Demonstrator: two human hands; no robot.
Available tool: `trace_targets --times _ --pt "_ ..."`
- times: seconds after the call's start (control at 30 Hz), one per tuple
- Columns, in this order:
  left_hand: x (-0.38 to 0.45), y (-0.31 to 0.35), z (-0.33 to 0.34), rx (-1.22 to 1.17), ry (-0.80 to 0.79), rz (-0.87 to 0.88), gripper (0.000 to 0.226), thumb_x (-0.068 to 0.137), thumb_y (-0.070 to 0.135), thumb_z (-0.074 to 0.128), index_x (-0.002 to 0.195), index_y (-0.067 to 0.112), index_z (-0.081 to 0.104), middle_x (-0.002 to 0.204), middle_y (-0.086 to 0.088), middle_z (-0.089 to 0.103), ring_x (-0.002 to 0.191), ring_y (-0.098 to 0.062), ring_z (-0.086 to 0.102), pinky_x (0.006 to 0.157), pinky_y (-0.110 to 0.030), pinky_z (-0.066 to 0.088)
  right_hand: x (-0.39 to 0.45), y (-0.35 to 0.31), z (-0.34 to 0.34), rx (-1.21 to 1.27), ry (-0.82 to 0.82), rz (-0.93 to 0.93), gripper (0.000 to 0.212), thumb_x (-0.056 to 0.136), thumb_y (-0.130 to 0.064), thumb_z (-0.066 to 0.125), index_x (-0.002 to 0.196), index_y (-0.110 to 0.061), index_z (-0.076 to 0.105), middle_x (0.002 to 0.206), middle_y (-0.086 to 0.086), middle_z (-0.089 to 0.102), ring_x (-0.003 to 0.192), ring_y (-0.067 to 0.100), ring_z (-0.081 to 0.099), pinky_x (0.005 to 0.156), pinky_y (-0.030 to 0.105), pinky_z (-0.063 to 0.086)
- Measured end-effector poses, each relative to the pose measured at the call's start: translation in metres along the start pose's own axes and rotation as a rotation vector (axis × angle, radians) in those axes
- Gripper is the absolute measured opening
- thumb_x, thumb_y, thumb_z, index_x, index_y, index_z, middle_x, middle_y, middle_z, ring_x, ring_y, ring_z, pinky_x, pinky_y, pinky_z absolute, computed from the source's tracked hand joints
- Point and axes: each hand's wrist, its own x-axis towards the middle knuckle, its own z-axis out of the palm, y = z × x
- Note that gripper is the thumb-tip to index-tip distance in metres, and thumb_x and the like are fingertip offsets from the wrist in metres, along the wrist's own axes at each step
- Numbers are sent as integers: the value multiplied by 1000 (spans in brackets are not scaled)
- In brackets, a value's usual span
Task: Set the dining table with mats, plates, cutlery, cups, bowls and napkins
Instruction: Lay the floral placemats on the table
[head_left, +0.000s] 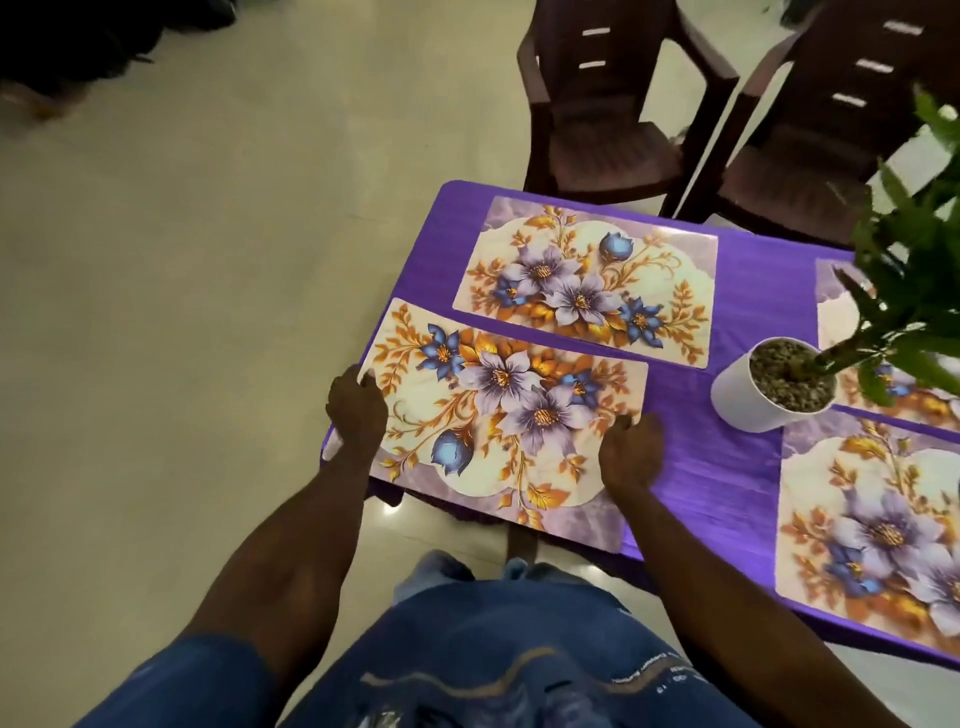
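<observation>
The left hand (356, 402) pinches the left edge of the near mat (498, 426). The right hand (631, 452) lies on its right edge, though I cannot tell whether it grips or only presses. The mat lies on the purple tablecloth (727, 467), overhanging the table's near edge. At 2 o'clock, a white pot (748, 400) holds gravel (779, 374) and a green plant (909, 291). A second mat (587, 280) lies at 12 o'clock.

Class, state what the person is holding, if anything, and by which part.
The near placemat: the left hand grips its left edge, the right hand lies on its right edge; whether it grips there cannot be told.
</observation>
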Motion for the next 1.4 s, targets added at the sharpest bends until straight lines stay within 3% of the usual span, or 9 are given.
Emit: trace_targets --times 0.1,0.27,0.43,0.6,0.67,0.8,1.0,1.2,1.4 --pt "13 -7 10 -34 -61 -50 30 96 21 54 110 -2 65 106 -24 62 101 -39 60 89 -48 51 -1 -4 5 -59 26 -38 32 101 -21 43 115 6 50 122 26 51 108 46 53 78 49 44" --pt "15 -19 17 71 -91 -28 31 93 18 59 114 -5 62 113 -26 55 107 -42 52 91 -49 44 -1 -1 11 -138 68 -102 35 94 -20 51 118 6 54 119 27 54 113 42 48 87 46 39" --pt "14 -27 17 46 -91 102 34 89 15 63 115 -6 54 117 -27 53 109 -44 49 90 -50 41 -32 0 26 -212 91 -191 54 91 -24 60 139 -2 47 147 26 38 135 43 34 109 49 30" --pt "13 -52 13 173 -198 596 41 90 28 61 124 5 60 133 -20 54 124 -40 48 106 -52 35 -81 7 39 -272 9 -214 51 94 -35 58 141 -16 49 153 16 35 141 37 29 113 52 24" --pt "15 -64 11 238 -288 694 46 91 34 55 128 7 60 140 -19 52 132 -40 43 111 -53 30 -89 12 42 -322 -55 -202 52 94 -40 55 142 -20 47 156 12 32 144 33 24 115 52 19" --pt "21 -74 6 271 -417 717 57 95 42 44 143 11 47 155 -15 36 145 -35 26 119 -47 14 -87 12 35 -363 -128 -192 54 96 -40 53 146 -24 42 159 8 26 147 30 19 117 53 18" --pt "27 -73 7 343 -480 731 65 96 51 29 151 15 36 160 -12 25 150 -31 14 120 -45 7 -85 20 24 -463 -201 -222 57 99 -48 44 151 -31 29 162 4 17 148 28 14 117 57 14" --pt "25 -70 4 363 -514 703 60 103 46 36 154 17 27 163 -11 16 151 -29 6 121 -42 0 -82 21 21 -469 -226 -238 59 99 -49 43 152 -32 26 163 4 14 149 28 11 117 58 13" --pt "20 -71 4 362 -518 673 67 99 55 28 154 19 25 163 -9 14 152 -27 4 121 -42 -2 -79 24 19 -484 -250 -252 59 100 -50 41 153 -33 23 163 3 11 150 28 7 118 58 11"
